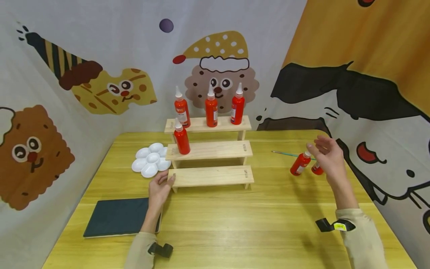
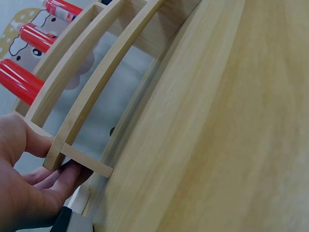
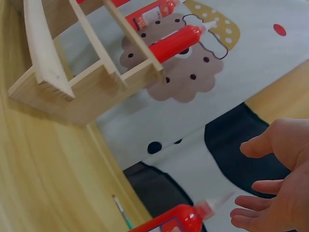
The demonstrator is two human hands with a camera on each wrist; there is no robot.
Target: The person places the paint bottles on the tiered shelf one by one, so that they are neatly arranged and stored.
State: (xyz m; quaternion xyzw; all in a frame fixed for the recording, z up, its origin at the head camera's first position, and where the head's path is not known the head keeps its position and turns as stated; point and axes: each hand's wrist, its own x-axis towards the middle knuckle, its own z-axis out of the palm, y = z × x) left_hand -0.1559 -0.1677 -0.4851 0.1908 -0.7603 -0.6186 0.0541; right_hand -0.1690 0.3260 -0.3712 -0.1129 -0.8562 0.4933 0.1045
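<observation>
A three-step wooden stand (image 1: pixel 209 176) is in the middle of the table in the head view. My left hand (image 1: pixel 159 190) grips the left end of its lowest step, thumb above and fingers underneath, as the left wrist view shows. Three red paint bottles with white pointed caps line the top step, among them the middle bottle (image 1: pixel 211 111). Another red bottle (image 1: pixel 182 142) stands at the left of the middle step. To the right, my right hand (image 1: pixel 329 155) is raised with fingers apart, beside one red bottle (image 1: pixel 300 165) and partly covering a second bottle (image 1: pixel 317 169).
A white flower-shaped palette (image 1: pixel 152 158) lies left of the stand. Nearer the front left is a dark flat book or pad (image 1: pixel 115 217), partly under my left forearm. A thin paintbrush (image 1: pixel 285 153) lies behind the right-hand bottles. A cartoon-printed curtain (image 1: pixel 134 45) surrounds the table's back and sides.
</observation>
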